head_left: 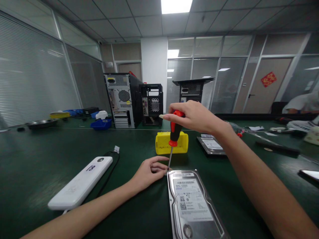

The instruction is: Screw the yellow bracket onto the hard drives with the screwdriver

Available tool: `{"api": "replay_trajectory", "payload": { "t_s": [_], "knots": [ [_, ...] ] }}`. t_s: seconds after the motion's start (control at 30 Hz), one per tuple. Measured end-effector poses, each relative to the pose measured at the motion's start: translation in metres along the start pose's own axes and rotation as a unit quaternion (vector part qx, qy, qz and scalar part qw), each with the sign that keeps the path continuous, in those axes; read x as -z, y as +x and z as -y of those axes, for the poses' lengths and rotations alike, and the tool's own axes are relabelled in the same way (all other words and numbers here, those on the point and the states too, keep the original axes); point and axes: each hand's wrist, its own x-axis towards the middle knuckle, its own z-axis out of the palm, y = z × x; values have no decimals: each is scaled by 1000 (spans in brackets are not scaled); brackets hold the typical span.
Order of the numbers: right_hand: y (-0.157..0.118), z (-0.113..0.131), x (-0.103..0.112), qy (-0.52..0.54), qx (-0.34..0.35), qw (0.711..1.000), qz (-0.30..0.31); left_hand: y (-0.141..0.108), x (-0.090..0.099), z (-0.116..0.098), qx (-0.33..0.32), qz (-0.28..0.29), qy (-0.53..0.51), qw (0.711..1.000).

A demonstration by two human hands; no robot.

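Observation:
My right hand (190, 114) is closed around the top of a red and black screwdriver (175, 131), which stands nearly upright. Its metal shaft runs down to the far left corner of a silver hard drive (191, 202) lying label up on the green table. My left hand (153, 171) is at that same corner, fingers bent, with the fingertips close around the screwdriver's tip. Whether they pinch a screw or only steady the tip is too small to make out. Just behind stands a yellow bin (171, 143) with small dark bits inside.
A white power bank (82, 182) with a black cable lies on the left. Another hard drive (210, 144) rests beyond my right wrist. Computer cases (122, 99) stand at the back, beside a blue bin (101, 124). Someone in a light top (302, 103) is at the far right.

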Motion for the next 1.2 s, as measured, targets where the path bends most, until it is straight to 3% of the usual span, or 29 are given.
{"api": "replay_trajectory", "payload": {
  "t_s": [0.4, 0.57, 0.7, 0.9, 1.07, 1.2],
  "knots": [
    [-1, -4, 1, 59, -16, 997, 44, 1, 1, 3, -4, 4, 2, 1000],
    [-1, -5, 2, 153, 4, 986, 59, 0, 1, 3, -7, 3, 0, 1000],
    [-1, -1, 2, 277, 15, 956, 98, 0, 1, 3, -8, -1, -8, 1000],
    [1, 5, -1, 200, 40, 979, 21, 0, 1, 2, -7, -18, -19, 1000],
    [0, 3, -1, 267, 17, 961, 71, 1, 1, 4, -3, -11, -30, 999],
    [4, 1, -6, 246, -2, 969, 28, 0, 1, 3, 3, -9, -33, 999]
  ]
}}
